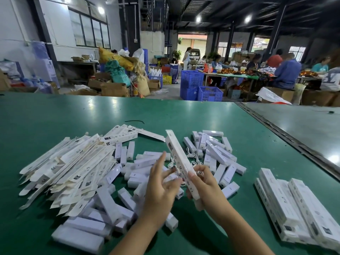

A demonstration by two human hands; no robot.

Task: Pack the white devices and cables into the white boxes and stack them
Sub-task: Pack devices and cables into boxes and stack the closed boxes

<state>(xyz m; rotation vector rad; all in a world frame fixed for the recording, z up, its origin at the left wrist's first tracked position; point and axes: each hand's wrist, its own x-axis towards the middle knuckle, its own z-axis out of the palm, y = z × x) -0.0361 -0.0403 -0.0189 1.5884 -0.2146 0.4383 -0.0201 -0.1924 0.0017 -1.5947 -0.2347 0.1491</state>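
Observation:
My right hand [204,183] grips a long white box [179,159] near its lower end, and the box tilts up and away over the green table [73,115]. My left hand [161,183] hovers just left of the box with fingers straight, fingertips near a white cable [172,163] beside the box. Loose white devices [215,153] lie in a heap behind my hands, and more white devices [108,205] lie at the lower left. Flat unfolded white boxes [73,166] are piled at the left. Packed white boxes [298,205] are stacked at the right.
A black tie [135,121] lies on the table beyond the piles. A metal seam [287,137] runs diagonally along the table's right side. Beyond the far edge stand blue crates [200,87], cardboard boxes and several seated people at other tables.

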